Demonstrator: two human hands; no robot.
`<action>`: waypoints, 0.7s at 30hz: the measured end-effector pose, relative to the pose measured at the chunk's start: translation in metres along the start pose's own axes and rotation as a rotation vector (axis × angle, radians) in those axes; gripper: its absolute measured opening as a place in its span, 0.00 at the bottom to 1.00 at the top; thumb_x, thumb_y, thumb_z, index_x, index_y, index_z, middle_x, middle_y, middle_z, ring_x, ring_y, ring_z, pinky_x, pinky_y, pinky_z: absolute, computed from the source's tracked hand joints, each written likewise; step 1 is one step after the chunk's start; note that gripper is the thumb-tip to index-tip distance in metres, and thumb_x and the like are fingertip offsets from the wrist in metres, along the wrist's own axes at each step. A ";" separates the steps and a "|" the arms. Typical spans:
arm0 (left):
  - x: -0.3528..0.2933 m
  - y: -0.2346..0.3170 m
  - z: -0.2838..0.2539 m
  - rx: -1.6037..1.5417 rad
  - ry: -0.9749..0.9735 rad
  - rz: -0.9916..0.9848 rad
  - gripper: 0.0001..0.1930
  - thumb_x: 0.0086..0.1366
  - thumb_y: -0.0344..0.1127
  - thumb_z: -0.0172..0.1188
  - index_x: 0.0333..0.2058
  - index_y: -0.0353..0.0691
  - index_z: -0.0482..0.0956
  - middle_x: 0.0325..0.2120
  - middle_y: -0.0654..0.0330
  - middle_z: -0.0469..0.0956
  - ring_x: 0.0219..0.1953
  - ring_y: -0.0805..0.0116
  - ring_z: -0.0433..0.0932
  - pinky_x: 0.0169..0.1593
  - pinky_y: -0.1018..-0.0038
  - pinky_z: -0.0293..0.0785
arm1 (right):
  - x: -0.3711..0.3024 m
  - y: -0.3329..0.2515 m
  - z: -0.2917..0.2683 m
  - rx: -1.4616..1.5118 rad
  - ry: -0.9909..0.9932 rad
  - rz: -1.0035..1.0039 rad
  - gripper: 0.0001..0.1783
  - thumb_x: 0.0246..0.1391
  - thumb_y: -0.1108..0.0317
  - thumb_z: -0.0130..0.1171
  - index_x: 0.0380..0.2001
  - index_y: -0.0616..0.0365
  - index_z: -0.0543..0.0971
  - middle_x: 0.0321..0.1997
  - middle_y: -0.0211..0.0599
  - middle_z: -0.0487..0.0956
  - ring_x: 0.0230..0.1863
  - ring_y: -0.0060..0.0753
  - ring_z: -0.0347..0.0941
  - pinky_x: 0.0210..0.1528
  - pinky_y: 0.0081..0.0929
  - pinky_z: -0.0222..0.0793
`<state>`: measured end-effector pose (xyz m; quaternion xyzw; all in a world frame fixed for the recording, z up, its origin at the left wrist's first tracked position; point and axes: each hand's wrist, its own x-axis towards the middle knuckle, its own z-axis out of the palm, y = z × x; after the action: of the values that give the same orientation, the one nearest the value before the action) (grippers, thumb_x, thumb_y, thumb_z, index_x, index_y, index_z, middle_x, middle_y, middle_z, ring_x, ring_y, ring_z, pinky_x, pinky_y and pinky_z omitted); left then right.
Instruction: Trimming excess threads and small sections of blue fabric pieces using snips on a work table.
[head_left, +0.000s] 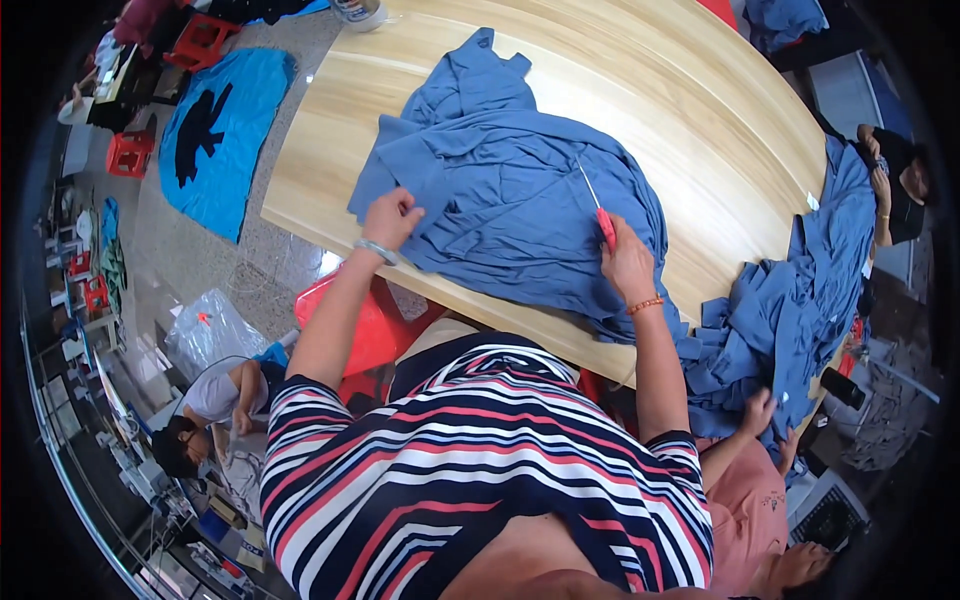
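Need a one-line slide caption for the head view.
Left hand pins blue garment on wooden table; right hand holds red-handled snips.

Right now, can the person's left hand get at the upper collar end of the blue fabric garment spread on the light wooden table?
Probably not without leaning. The left hand grips the blue garment at its near left edge; the collar end lies far across the wooden table. Nothing blocks the way.

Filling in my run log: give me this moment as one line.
left hand: grips blue garment | right hand: holds red-handled snips on garment | surface: wooden table
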<state>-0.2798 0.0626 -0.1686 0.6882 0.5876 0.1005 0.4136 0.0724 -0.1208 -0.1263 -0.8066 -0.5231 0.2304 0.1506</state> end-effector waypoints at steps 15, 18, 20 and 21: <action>0.094 0.056 0.053 -0.606 0.251 0.330 0.27 0.54 0.35 0.66 0.50 0.35 0.67 0.35 0.57 0.76 0.32 0.74 0.75 0.32 0.79 0.76 | -0.054 0.026 -0.052 -0.034 -0.018 0.201 0.25 0.51 0.73 0.53 0.54 0.48 0.67 0.45 0.50 0.76 0.45 0.57 0.73 0.45 0.45 0.69; 0.049 0.067 0.080 -0.802 -0.043 -0.207 0.25 0.55 0.34 0.65 0.49 0.35 0.67 0.34 0.58 0.75 0.28 0.73 0.76 0.24 0.78 0.76 | -0.054 0.017 -0.055 0.012 0.075 0.169 0.24 0.51 0.71 0.55 0.53 0.49 0.69 0.46 0.49 0.76 0.46 0.56 0.73 0.46 0.42 0.69; 0.037 0.069 0.082 -0.902 -0.072 -0.391 0.24 0.56 0.34 0.65 0.49 0.35 0.67 0.33 0.59 0.75 0.27 0.73 0.76 0.22 0.77 0.76 | -0.053 0.000 -0.059 0.060 0.074 0.098 0.23 0.51 0.69 0.57 0.52 0.50 0.71 0.47 0.49 0.76 0.47 0.54 0.73 0.46 0.39 0.70; 0.035 0.069 0.081 -1.005 -0.135 -0.455 0.21 0.57 0.34 0.65 0.46 0.36 0.69 0.31 0.61 0.75 0.25 0.74 0.75 0.19 0.79 0.72 | -0.054 -0.008 -0.060 0.062 0.077 0.092 0.23 0.51 0.69 0.57 0.52 0.50 0.71 0.47 0.49 0.76 0.47 0.54 0.73 0.46 0.39 0.70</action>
<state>-0.1695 0.0594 -0.1851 0.2670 0.5733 0.2320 0.7390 0.0794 -0.1667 -0.0601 -0.8329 -0.4719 0.2222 0.1848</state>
